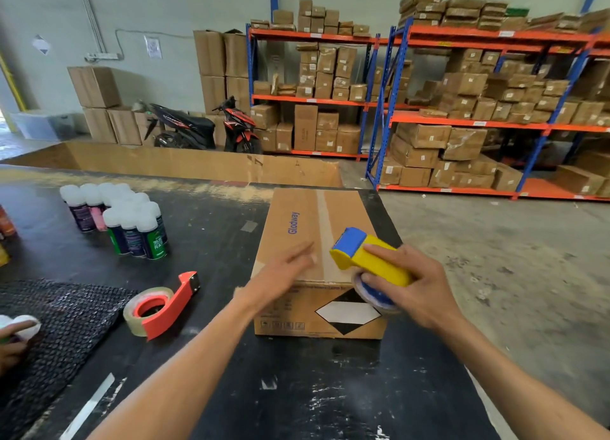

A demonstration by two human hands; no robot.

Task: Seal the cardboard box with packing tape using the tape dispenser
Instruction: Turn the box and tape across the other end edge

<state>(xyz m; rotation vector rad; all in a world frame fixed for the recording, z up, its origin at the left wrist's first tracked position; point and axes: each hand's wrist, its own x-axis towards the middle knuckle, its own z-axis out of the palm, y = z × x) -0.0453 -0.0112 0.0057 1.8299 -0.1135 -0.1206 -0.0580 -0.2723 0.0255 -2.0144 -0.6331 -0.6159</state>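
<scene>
A closed cardboard box [297, 228] printed "Glodway" stands on the black table [204, 238], with a strip of tape running along its top seam. My right hand [416, 281] grips a yellow and blue tape dispenser [366, 254] at the box's near top edge, its tape roll hanging over the front face. My left hand [280, 274] lies flat with fingers spread on the box top, just left of the seam.
A red tape dispenser [161, 307] lies on the table left of the box. Several spray cans [125, 218] stand further left. Black bubble wrap [56, 327] and another person's hand [13, 347] are at the left edge. A large open carton [198, 165] and storage racks [462, 109] lie beyond.
</scene>
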